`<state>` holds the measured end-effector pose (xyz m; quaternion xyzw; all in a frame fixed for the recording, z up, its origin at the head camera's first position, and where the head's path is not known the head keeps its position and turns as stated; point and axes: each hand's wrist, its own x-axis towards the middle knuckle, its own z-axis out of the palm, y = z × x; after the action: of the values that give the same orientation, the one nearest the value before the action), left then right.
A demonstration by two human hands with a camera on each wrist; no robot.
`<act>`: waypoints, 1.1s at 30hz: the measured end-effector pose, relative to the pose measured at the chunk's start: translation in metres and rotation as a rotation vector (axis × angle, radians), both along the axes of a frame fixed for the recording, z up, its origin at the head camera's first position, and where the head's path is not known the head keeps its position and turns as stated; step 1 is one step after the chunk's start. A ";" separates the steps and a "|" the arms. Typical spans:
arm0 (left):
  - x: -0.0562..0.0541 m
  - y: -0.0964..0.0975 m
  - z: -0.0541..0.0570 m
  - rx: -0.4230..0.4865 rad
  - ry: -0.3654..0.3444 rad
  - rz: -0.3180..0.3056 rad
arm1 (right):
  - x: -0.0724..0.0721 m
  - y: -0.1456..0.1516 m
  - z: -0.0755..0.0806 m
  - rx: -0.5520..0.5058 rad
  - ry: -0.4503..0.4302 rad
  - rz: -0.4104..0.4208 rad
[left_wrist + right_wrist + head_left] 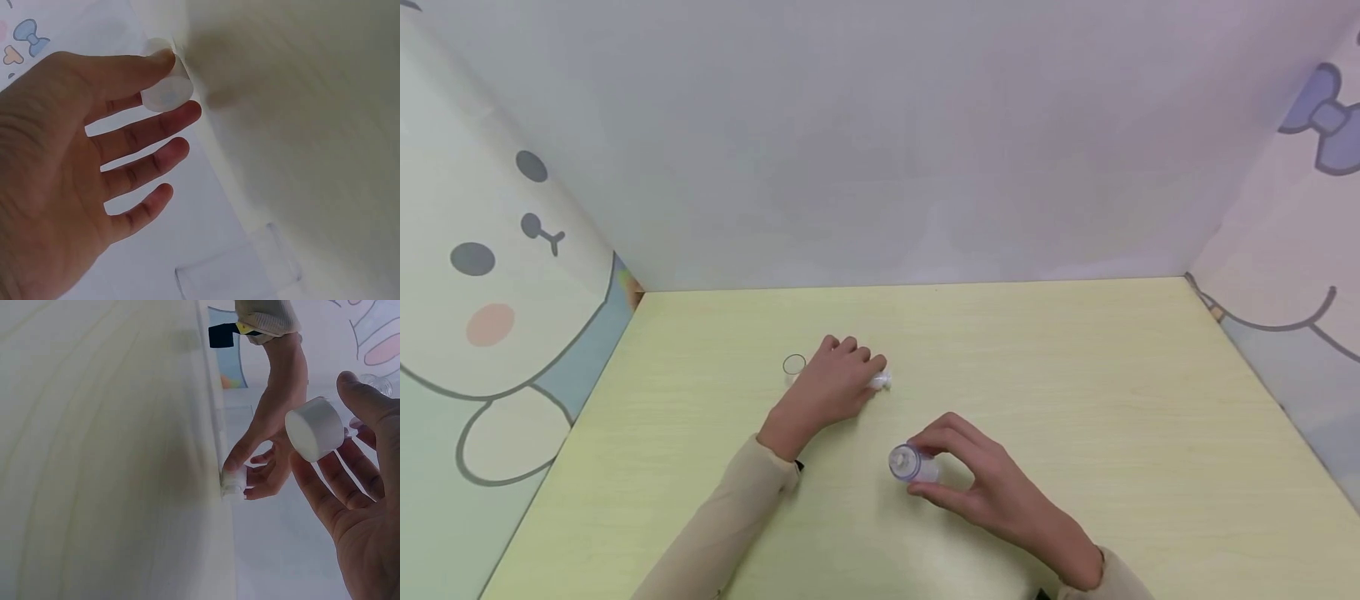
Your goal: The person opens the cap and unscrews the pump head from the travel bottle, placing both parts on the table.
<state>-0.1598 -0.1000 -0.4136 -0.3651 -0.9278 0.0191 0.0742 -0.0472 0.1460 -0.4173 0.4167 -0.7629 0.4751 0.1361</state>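
Thumb and fingers of my left hand (829, 385) pinch a small white pump top (882, 381) close to the tabletop. In the left wrist view its translucent round end (167, 94) shows between thumb and forefinger. Nearer to me, my right hand (992, 483) grips a small white bottle (929, 471) around its side, with the top tilted towards the left. A clear, slightly purple collar rings that top. The right wrist view shows the bottle's flat white base (306, 437). Behind my left hand stands a clear cylindrical cap (793, 364), partly hidden in the head view.
The pale wood-grain table (1075, 375) extends around both hands. A plain light wall (910, 167) rises along its far edge. Panels printed with cartoon animals (482, 333) border the left and right sides.
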 end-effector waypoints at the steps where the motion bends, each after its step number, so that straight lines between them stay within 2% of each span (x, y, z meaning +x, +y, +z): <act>1: 0.000 0.000 -0.001 0.000 -0.003 0.000 | 0.000 0.000 0.000 0.000 -0.003 0.001; 11: -0.001 -0.003 -0.001 0.018 -0.019 0.000 | -0.001 0.000 0.001 0.004 -0.004 -0.015; 19: -0.002 -0.004 -0.002 -0.008 -0.055 0.032 | -0.003 0.001 -0.001 0.007 0.015 -0.032; 25: -0.002 -0.004 0.002 -0.003 -0.092 0.051 | -0.004 0.002 -0.002 0.009 -0.002 -0.037; 28: -0.001 -0.004 0.002 0.011 -0.075 0.046 | -0.005 0.003 -0.003 0.012 -0.001 -0.043; 33: 0.004 -0.007 0.004 0.031 -0.002 0.033 | -0.009 0.005 -0.001 -0.007 0.006 -0.045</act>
<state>-0.1558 -0.1073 -0.4097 -0.3484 -0.9340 0.0056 0.0787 -0.0567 0.1514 -0.4182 0.4004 -0.7700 0.4735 0.1507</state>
